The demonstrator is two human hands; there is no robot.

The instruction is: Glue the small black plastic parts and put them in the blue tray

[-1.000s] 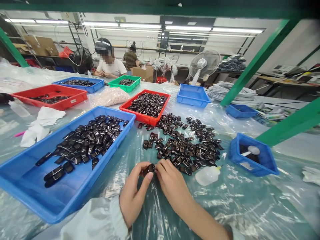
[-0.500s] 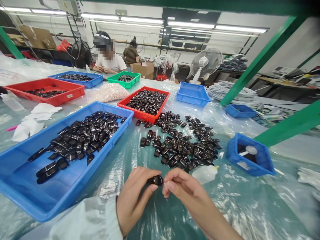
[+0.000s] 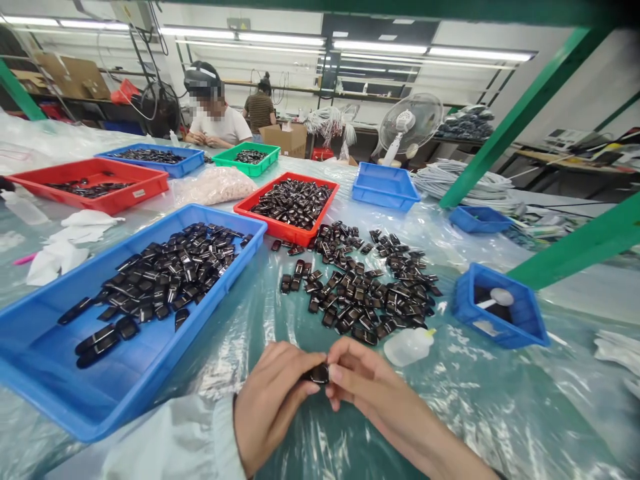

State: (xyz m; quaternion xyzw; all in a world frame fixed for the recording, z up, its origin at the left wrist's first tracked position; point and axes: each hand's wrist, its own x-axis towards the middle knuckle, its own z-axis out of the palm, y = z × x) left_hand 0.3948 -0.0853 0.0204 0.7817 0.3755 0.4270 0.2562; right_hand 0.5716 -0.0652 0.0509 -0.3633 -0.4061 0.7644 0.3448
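Near the front middle, my left hand point(image 3: 273, 397) grips a small glossy black piece point(image 3: 318, 374) between thumb and fingers. My right hand point(image 3: 373, 383) meets the piece from the right, its thumb and index finger pinched at the piece's end; whether they hold something tiny is hidden. Behind both hands lies a loose heap of similar black pieces point(image 3: 357, 287) on the plastic-covered table point(image 3: 250, 313). To the left, a large blue tray point(image 3: 165, 360) holds many more. A white squeeze bottle point(image 3: 409, 347) lies just beyond my right hand.
A red tray point(image 3: 285, 232) of black pieces stands behind the heap. At the right is a blue bin point(image 3: 500, 330) with a white scoop point(image 3: 501, 297). Green posts point(image 3: 520, 120) slant at the right. Across the table sits a person point(image 3: 215, 123); another is farther back.
My right fingers have closed in on the black piece, which now touches them. The piece has shifted slightly right and down, while my left hand keeps its grip.
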